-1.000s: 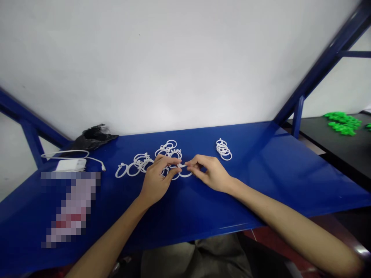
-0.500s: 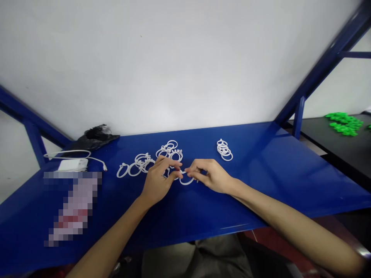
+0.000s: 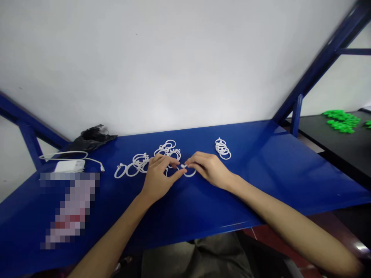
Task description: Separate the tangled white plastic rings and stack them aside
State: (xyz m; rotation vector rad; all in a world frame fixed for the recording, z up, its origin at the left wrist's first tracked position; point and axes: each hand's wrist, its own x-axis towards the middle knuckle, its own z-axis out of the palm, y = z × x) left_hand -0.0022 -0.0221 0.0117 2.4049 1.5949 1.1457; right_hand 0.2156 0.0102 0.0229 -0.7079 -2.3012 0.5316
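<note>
My left hand (image 3: 158, 178) and my right hand (image 3: 209, 168) meet at the middle of the blue table (image 3: 261, 181). Both pinch the same white plastic ring (image 3: 188, 173), fingertips close together at its top, with the ring low over the table. Just behind my hands lies a loose pile of white rings (image 3: 168, 150), and more white rings (image 3: 131, 166) trail off to the left. A small neat stack of white rings (image 3: 222, 149) sits to the right of my right hand.
A white charger with its cable (image 3: 69, 164) and a black bag (image 3: 91, 137) lie at the back left. A blurred flat object (image 3: 69, 208) rests on the left. Green parts (image 3: 342, 120) sit on a dark table beyond the blue frame post (image 3: 295, 116).
Both hands keep pinching the same ring and have shifted slightly back toward the pile, lowering the ring closer to the table. The view has tilted a little.
</note>
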